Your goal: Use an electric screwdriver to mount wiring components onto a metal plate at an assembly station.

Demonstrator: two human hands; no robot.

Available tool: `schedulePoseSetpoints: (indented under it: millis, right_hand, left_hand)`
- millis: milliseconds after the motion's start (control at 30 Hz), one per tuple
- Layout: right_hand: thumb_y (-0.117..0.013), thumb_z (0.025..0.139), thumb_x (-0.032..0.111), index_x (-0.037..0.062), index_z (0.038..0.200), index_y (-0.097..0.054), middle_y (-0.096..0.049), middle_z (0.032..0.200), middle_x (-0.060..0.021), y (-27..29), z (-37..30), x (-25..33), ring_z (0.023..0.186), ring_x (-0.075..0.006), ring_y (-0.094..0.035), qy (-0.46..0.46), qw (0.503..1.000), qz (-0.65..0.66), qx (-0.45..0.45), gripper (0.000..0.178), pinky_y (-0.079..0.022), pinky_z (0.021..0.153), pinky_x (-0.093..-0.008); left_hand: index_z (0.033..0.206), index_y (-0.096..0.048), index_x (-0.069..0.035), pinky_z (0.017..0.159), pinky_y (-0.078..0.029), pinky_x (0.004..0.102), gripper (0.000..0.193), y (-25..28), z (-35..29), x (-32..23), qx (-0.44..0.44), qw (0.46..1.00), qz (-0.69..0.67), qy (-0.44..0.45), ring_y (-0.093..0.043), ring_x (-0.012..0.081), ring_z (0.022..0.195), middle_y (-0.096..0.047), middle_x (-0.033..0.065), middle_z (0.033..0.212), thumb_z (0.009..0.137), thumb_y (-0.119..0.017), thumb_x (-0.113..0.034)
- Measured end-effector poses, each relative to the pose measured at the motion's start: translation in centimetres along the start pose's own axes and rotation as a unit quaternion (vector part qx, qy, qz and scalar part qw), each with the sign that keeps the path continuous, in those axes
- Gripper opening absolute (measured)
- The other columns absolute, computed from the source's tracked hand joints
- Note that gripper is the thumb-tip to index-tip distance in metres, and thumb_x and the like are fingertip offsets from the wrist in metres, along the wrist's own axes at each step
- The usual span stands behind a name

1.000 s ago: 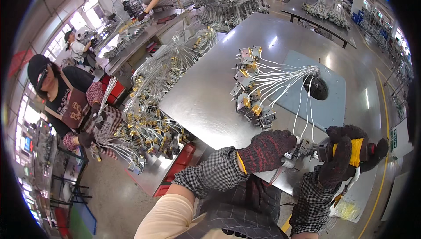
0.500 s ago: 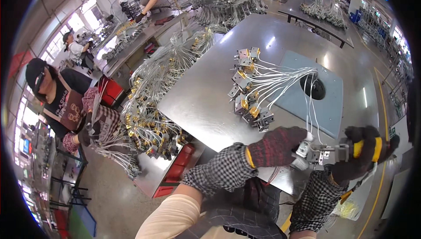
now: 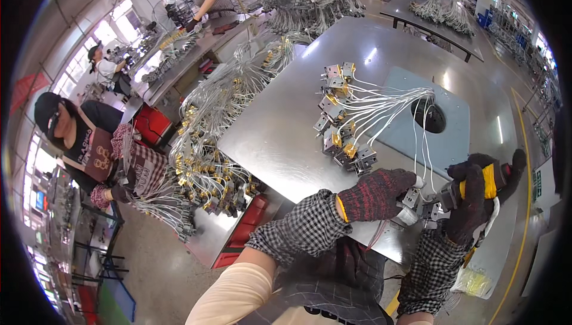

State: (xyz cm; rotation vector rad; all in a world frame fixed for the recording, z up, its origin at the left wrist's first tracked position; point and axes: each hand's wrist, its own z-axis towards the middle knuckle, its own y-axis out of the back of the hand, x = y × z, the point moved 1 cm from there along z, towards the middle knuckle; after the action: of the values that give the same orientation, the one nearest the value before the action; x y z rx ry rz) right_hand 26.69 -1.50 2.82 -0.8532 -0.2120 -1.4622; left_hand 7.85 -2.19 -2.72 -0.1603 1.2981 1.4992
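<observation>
My left hand (image 3: 374,197), in a dark red and black knitted glove, is closed around a small silver metal block (image 3: 411,196) over the table's near edge. Two or so thin white wires run up from it. In my right hand (image 3: 471,203), gloved in black, is a black-and-yellow power screwdriver (image 3: 490,183). Its grey nose points left at the block; whether the tip touches cannot be made out. Beyond my hands lie several similar metal blocks (image 3: 333,110) with yellow bits, tied to a fan of white wires (image 3: 387,107) converging at a round dark hole (image 3: 430,116).
A blue-grey plate (image 3: 411,77) surrounds the hole on the steel table (image 3: 274,128). Heaped wired blocks (image 3: 208,158) stand beyond its left edge. A person (image 3: 89,146) handles wires at the left. Red bins (image 3: 247,220) sit below. A clear bag (image 3: 473,283) lies at lower right.
My right hand and the screwdriver have tilted and shifted slightly left, nose nearer the block. My left hand keeps its hold, nearly still. The person at the left has lowered a hand.
</observation>
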Motion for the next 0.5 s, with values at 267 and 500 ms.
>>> schedulePoseSetpoints:
  millis: [267, 500]
  right_hand:
    - [-0.059, 0.09, 0.005, 0.0081, 0.147, -0.028, -0.065, 0.087, -0.0149, -2.6, -1.0, 2.5, 0.072, -0.0234, -0.066, -0.02, 0.992, -0.101, -0.069, 0.065, -0.056, 0.061, -0.0335]
    - [-0.065, 0.09, 0.012, 0.0075, 0.15, -0.017, -0.065, 0.092, -0.0179, -2.8, -0.8, 3.0, 0.072, -0.026, -0.068, 0.037, 0.993, -0.09, -0.063, 0.077, -0.06, 0.069, -0.0389]
  left_hand:
    - [0.117, -0.06, -0.01, 0.076, -0.053, 0.0431, 0.065, 0.4, 0.4, -0.2, 0.025, 0.992, 0.116, 0.04, -0.067, 0.0329, 0.087, -0.066, 0.0121, 0.098, 0.067, -0.081, -0.045]
    - [0.122, -0.06, -0.014, 0.072, -0.052, 0.0404, 0.067, 0.2, 1.1, -0.6, 0.05, 0.992, 0.114, 0.038, -0.068, 0.0281, 0.087, -0.067, 0.0081, 0.099, 0.069, -0.081, -0.048]
